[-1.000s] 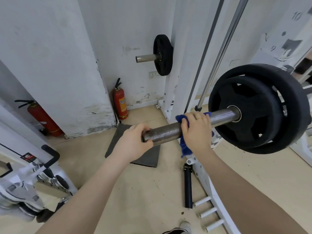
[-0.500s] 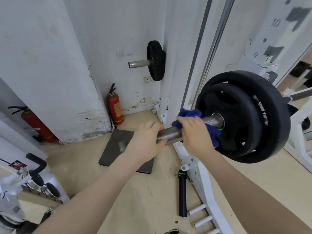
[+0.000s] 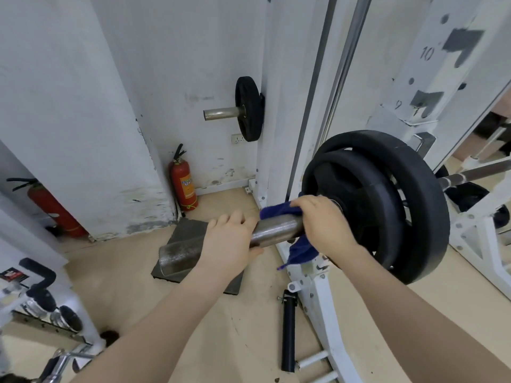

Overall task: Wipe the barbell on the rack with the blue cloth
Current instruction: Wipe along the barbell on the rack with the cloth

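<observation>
While the white rack (image 3: 315,294) carries the barbell (image 3: 276,230) with two black plates (image 3: 387,205) at its right, only the sleeve looks under way, the shaft far right seemingly untouched. One blue cloth (image 3: 301,248) wraps the sleeve just left of the plates, gripped by the right hand (image 3: 323,225); the left hand (image 3: 229,244) curls round the sleeve's near end. Two red fire extinguishers (image 3: 184,183) stand far left.

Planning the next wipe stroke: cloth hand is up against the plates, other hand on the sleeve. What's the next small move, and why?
Probably draw the right hand and blue cloth outward along the barbell sleeve, toward the left hand. The cloth sits right against the inner weight plate, so no travel remains that way, while bare steel lies between the hands. The left hand's grip steadies the bar.
</observation>
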`<action>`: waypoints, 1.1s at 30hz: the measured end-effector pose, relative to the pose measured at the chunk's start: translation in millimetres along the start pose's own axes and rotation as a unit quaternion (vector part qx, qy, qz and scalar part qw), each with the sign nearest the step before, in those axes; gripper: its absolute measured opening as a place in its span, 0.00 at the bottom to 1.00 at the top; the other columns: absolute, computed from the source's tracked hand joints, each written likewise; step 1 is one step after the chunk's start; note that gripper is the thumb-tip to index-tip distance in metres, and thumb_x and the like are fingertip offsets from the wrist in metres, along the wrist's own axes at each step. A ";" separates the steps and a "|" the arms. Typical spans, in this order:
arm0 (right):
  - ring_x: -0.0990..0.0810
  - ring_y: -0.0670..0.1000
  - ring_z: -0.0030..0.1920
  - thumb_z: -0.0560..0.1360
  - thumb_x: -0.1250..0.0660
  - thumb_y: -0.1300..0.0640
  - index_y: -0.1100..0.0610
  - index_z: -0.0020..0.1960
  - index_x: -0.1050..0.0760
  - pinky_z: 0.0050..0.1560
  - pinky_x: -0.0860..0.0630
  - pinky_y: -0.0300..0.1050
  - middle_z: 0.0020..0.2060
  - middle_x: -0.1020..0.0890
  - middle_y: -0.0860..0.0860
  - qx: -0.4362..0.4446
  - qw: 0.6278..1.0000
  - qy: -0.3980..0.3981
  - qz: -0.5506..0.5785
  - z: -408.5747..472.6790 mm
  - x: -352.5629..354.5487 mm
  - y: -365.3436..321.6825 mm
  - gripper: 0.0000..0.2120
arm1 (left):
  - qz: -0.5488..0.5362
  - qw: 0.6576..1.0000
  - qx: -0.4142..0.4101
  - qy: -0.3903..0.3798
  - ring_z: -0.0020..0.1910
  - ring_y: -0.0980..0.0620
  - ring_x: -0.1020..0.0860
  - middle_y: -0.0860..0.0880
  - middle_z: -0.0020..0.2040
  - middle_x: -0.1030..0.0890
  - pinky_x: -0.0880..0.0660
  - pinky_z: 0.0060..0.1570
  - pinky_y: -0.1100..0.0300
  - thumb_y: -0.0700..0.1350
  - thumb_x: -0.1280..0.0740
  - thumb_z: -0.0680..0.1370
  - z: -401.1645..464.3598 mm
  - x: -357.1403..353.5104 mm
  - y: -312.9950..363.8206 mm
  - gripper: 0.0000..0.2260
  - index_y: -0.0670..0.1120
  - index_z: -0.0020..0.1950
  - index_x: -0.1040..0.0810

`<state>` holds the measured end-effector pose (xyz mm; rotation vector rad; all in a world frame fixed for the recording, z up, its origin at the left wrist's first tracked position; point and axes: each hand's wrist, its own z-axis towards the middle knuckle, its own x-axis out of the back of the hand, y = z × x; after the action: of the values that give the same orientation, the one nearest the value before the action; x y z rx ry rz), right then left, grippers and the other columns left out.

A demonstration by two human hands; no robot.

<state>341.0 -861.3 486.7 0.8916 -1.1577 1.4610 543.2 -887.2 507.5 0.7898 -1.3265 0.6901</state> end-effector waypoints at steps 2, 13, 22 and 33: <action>0.25 0.51 0.52 0.76 0.42 0.60 0.52 0.59 0.26 0.56 0.29 0.46 0.53 0.21 0.49 -0.099 0.995 0.001 0.022 11.0 5.7 8.6 0.13 | -0.008 1.000 0.009 0.010 0.58 0.47 0.30 0.49 0.58 0.28 0.35 0.57 0.55 0.58 0.37 0.74 0.1 -1.7 0.6 0.22 0.51 0.65 0.33; 0.23 0.52 0.47 0.75 0.41 0.58 0.53 0.52 0.25 0.55 0.31 0.48 0.45 0.19 0.49 -0.039 0.997 0.065 0.003 2.7 -8.8 -0.3 0.09 | -0.007 0.999 0.044 -0.005 0.55 0.46 0.30 0.47 0.55 0.29 0.31 0.53 0.54 0.55 0.34 0.71 7.5 -5.0 7.3 0.20 0.48 0.59 0.31; 0.23 0.56 0.46 0.74 0.40 0.60 0.56 0.51 0.26 0.51 0.32 0.49 0.43 0.19 0.52 0.077 0.997 0.012 -0.008 7.3 -18.4 -55.4 0.07 | 0.001 0.997 0.074 0.019 0.57 0.42 0.30 0.46 0.58 0.29 0.39 0.63 0.50 0.55 0.34 0.73 0.2 -13.3 11.7 0.23 0.49 0.66 0.33; 0.23 0.56 0.46 0.78 0.44 0.57 0.56 0.47 0.33 0.51 0.33 0.49 0.42 0.21 0.53 0.006 1.000 -0.002 0.003 6.3 -18.2 -108.3 0.04 | -0.156 0.983 0.096 0.030 0.59 0.50 0.27 0.52 0.56 0.22 0.44 0.69 0.48 0.53 0.31 0.69 -12.8 -7.1 -18.5 0.20 0.52 0.60 0.30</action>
<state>450.4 -870.9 493.4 0.9002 -1.1559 1.4739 564.7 -887.1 497.7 1.0977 -1.0611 0.5899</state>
